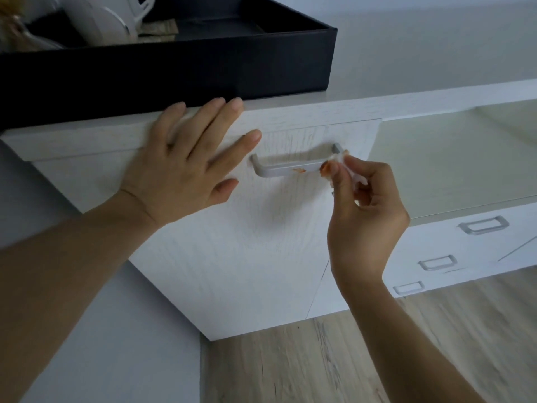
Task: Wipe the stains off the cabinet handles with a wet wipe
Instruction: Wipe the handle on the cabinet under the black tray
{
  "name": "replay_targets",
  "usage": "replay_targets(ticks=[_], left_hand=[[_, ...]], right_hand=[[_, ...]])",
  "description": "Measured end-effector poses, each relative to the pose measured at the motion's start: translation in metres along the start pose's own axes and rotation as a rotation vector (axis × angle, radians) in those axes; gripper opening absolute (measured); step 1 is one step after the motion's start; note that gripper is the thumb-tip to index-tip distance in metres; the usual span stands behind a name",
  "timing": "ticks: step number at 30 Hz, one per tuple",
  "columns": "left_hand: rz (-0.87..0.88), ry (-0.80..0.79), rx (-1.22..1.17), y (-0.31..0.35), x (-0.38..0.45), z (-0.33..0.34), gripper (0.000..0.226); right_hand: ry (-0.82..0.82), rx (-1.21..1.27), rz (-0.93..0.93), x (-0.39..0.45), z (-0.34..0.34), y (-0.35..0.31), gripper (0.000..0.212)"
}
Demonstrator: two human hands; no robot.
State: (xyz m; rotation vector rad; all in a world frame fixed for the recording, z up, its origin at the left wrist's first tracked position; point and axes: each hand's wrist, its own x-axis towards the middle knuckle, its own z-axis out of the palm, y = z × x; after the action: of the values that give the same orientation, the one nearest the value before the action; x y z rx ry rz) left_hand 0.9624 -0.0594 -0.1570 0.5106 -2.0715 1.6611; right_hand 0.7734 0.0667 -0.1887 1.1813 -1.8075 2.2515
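Observation:
A grey metal handle runs across the front of a white cabinet. An orange-red stain marks the bar right of its middle. My right hand pinches a crumpled white wet wipe, smeared orange, against the handle's right end. My left hand lies flat with straight fingers on the cabinet front, left of the handle, its fingertips reaching the top edge.
A black tray holding white items sits on the cabinet top. To the right is a lower white unit with a glass top and three small grey handles. Wood floor lies below, a grey wall at left.

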Motion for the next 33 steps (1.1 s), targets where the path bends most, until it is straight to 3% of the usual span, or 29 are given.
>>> replay_targets(ticks=[4, 9, 18, 22, 28, 33], left_hand=[[-0.004, 0.010, 0.008, 0.003, -0.001, 0.005, 0.070], [-0.012, 0.011, 0.008, 0.007, 0.000, 0.004, 0.069], [-0.023, 0.001, -0.003, 0.008, -0.001, 0.003, 0.068], [-0.018, -0.004, 0.007, 0.008, 0.000, 0.002, 0.068], [-0.017, -0.004, -0.002, 0.008, 0.000, 0.002, 0.068], [-0.019, -0.002, -0.002, 0.011, -0.001, 0.001, 0.069]], right_hand=[[0.039, -0.030, -0.041, -0.005, 0.010, 0.004, 0.012], [0.103, 0.028, -0.016, -0.009, 0.018, 0.003, 0.006], [0.073, 0.018, -0.103, -0.018, 0.025, -0.003, 0.004], [0.136, 0.068, 0.037, -0.014, 0.022, -0.004, 0.009], [0.049, -0.068, -0.150, -0.022, 0.021, -0.004, 0.012], [0.077, -0.037, -0.139, -0.023, 0.024, -0.004, 0.011]])
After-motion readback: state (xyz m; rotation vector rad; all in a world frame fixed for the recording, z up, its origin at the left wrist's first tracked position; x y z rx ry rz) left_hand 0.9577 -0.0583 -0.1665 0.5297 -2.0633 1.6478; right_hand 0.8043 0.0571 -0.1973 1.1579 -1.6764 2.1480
